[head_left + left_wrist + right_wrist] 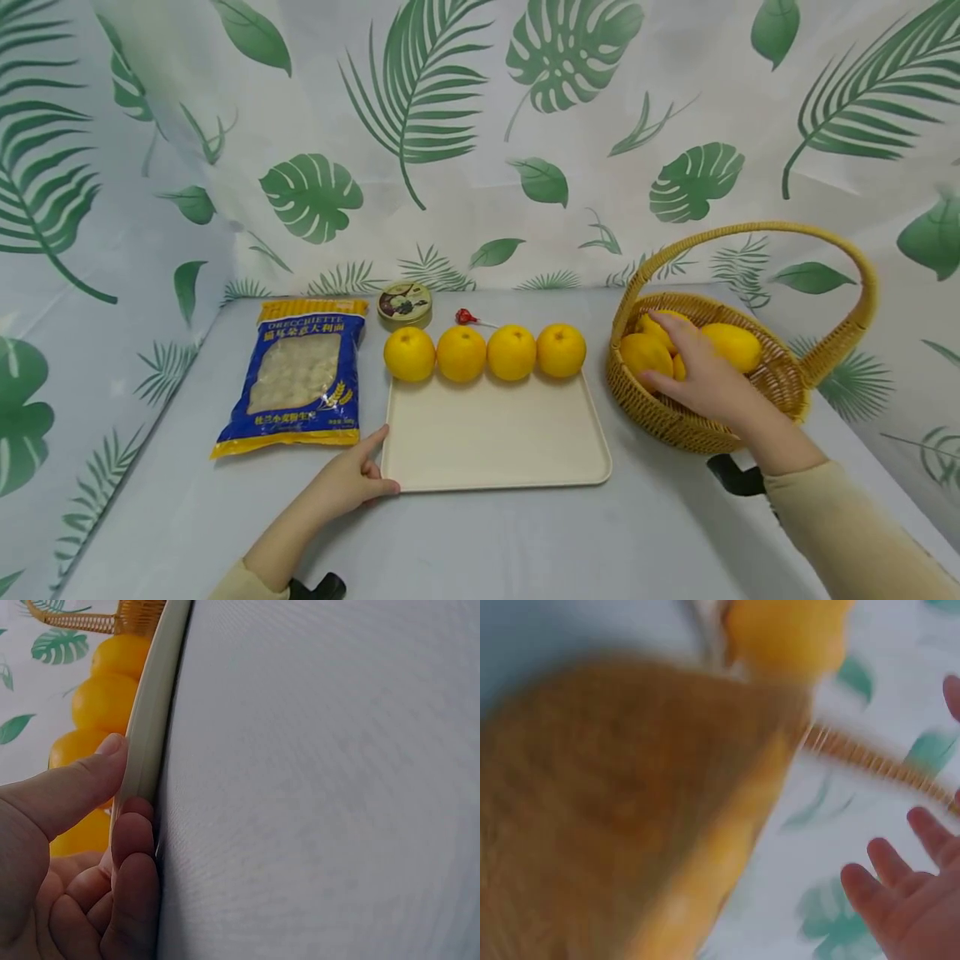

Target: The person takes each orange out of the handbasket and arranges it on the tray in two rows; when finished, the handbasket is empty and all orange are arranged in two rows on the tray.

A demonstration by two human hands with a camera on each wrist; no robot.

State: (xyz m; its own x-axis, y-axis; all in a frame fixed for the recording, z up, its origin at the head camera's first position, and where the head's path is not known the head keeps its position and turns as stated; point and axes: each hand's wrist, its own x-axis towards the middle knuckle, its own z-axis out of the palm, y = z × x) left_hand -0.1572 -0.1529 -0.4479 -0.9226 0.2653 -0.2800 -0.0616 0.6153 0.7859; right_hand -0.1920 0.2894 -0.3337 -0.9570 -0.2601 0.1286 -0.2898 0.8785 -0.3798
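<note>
My left hand [345,479] grips the near left corner of a cream rectangular tray [495,442]. In the left wrist view the thumb [82,780] lies at the rim and curled fingers [135,892] are against the outer side. My right hand [705,375] is over a wicker basket [675,425], fingers spread and holding nothing; the right wrist view shows spread fingers [892,877] beside the blurred basket. Several yellow fruits lie in the basket, one a smooth oval fruit [733,347]. Oranges [461,354] stand in a row along the tray's far edge.
Left of the tray lies a blue and yellow bag of orecchiette pasta [300,375]. Behind the oranges are a round tin [405,304] and a red-wrapped lollipop [467,317]. The basket's tall handle [757,227] arches over it. A leaf-print cloth [450,225] hangs behind.
</note>
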